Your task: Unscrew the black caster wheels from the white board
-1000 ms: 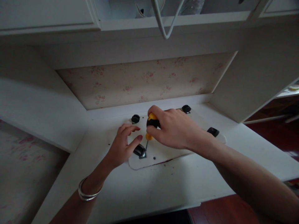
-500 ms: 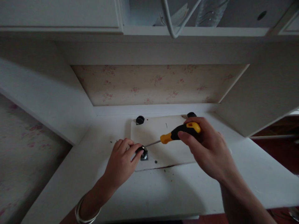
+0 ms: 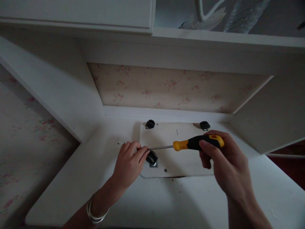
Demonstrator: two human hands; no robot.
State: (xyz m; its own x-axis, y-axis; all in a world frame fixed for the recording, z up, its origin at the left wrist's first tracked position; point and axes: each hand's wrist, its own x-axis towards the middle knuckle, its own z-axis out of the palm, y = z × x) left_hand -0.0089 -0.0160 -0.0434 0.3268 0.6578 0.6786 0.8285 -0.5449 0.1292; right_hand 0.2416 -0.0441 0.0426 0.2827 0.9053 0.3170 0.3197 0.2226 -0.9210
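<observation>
My right hand (image 3: 228, 162) grips a yellow-and-black screwdriver (image 3: 199, 142) by its handle, the shaft pointing left. At the tip of that shaft, the fingers of my left hand (image 3: 130, 162) are pinched together; whatever lies between them is hidden. Just below those fingertips is a black caster wheel (image 3: 152, 157) on a metal mounting plate, at the front left of a white board (image 3: 188, 162). Two more casters stand at the board's back corners, one on the left (image 3: 150, 124) and one on the right (image 3: 204, 125).
The board lies on a white desktop (image 3: 111, 194), with dark crumbs near its front edge. White side panels and an overhead shelf (image 3: 181, 52) enclose the space. A white cable (image 3: 202, 12) hangs above, beside a clear plastic bottle (image 3: 246, 16). Floral wallpaper (image 3: 166, 87) covers the back.
My view has shifted left. My left fingers have moved off the caster to the screwdriver tip, and the screwdriver has levelled out, showing more shaft.
</observation>
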